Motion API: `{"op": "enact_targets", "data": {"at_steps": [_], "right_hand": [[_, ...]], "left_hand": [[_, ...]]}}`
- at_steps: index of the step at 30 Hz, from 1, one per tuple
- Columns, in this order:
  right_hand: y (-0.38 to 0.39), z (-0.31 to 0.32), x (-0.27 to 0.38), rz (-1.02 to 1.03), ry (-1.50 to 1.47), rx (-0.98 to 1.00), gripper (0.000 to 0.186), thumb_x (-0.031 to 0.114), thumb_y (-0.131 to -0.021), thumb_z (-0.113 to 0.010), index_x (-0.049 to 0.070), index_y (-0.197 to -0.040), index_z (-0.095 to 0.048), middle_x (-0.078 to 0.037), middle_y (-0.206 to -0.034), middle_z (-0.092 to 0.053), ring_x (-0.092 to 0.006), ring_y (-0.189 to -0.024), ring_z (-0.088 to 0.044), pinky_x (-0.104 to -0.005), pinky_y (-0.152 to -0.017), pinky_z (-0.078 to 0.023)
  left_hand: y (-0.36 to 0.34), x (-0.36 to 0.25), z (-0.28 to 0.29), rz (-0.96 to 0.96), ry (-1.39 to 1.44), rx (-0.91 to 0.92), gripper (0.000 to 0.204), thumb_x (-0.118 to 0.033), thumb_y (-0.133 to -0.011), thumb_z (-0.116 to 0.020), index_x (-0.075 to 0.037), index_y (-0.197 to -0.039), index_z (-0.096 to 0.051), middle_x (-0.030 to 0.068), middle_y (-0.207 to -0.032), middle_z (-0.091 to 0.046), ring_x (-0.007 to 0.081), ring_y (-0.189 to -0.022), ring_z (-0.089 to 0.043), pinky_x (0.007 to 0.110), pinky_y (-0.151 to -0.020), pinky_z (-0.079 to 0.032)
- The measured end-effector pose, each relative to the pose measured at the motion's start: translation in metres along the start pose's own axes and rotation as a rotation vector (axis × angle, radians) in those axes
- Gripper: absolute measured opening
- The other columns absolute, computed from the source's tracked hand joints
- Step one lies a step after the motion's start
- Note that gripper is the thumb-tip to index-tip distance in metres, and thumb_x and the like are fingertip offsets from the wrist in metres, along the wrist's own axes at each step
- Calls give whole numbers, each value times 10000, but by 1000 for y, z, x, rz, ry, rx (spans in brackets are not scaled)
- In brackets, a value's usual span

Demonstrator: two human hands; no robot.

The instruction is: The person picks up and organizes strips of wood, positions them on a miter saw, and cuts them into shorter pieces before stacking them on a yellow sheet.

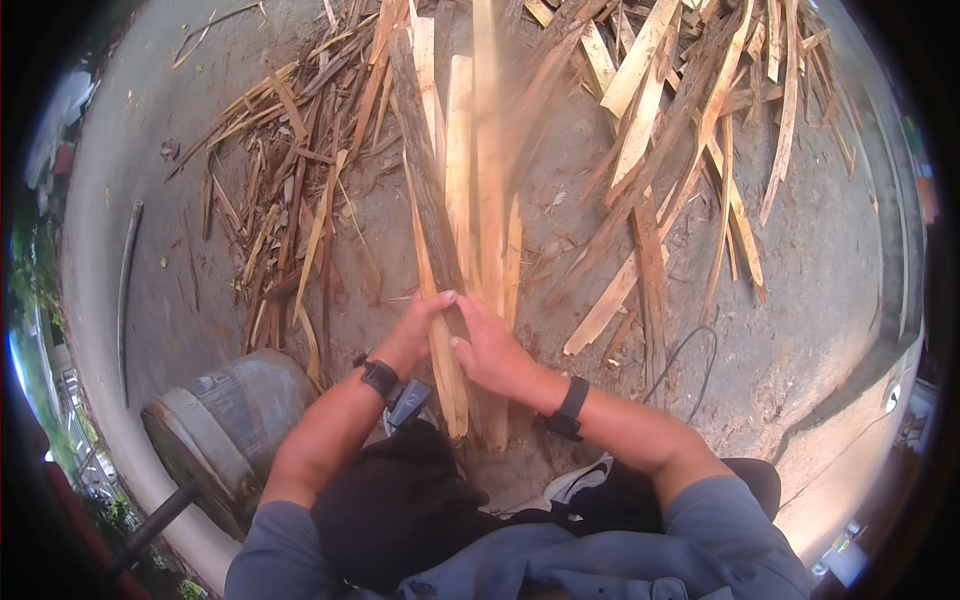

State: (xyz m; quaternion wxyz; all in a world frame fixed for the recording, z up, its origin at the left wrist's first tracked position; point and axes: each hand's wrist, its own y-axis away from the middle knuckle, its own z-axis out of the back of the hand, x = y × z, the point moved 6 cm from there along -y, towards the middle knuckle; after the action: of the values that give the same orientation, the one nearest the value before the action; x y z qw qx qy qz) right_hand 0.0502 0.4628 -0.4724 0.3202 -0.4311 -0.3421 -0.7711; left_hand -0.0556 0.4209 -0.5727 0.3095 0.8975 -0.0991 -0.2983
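Several long wooden slats (458, 160) stretch away in front of me, with their near ends between my legs. Among them is a strip with dark bark (420, 130) on one side; another slat is smeared by motion. My left hand (412, 332) is closed on the left side of the slats. From the right, my right hand (490, 352) grips the same slats, its fingers meeting the left fingertips over the wood. The bark-edged slat's pale near end (450, 392) sticks out below both hands. How many slats each hand holds is hidden.
Dark, thin wood scraps (290, 200) lie heaped at the far left. A bigger pile of long strips (690, 110) spreads at the far right. Close on my left stands a round, worn container (240, 410); beyond it lies a grey rod (128, 300). A dark wire loop (690, 365) lies right.
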Motion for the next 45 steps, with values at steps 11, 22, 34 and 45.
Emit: {"op": "enact_targets", "data": {"at_steps": [11,22,34,45], "right_hand": [[-5,35,-82,-491,-399,-326,365,138,-859,-575,-53,-1160,-494,-176,-1054,-630,-246,-957,-623,-357,-837,-500],[-19,30,-63,-378,-23,-238,545,241,-730,-724,-88,-1109,-511,-163,-798,-641,-267,-735,-635,-379,-682,-506],[-25,25,-57,-317,-96,-334,347,142,-769,-601,-47,-1057,-560,-230,-947,-595,-353,-939,-581,-402,-836,-457],[-25,37,-11,-94,-129,-348,476,113,-842,-564,-44,-1267,-418,-248,-1158,-484,-390,-1109,-472,-413,-963,-392]], "left_hand": [[0,-1,34,127,20,1,483,-174,-778,-660,17,-1198,-517,116,-1044,-636,223,-937,-636,364,-848,-530],[1,-4,30,175,57,10,521,-122,-766,-643,28,-1239,-486,149,-1123,-613,263,-1006,-617,387,-909,-506],[4,10,41,178,53,-25,566,-168,-726,-650,34,-1229,-489,171,-1144,-606,292,-1037,-606,423,-964,-468],[7,20,34,253,204,75,610,-199,-719,-657,34,-1251,-471,182,-1170,-592,313,-1060,-595,447,-981,-454]]}}
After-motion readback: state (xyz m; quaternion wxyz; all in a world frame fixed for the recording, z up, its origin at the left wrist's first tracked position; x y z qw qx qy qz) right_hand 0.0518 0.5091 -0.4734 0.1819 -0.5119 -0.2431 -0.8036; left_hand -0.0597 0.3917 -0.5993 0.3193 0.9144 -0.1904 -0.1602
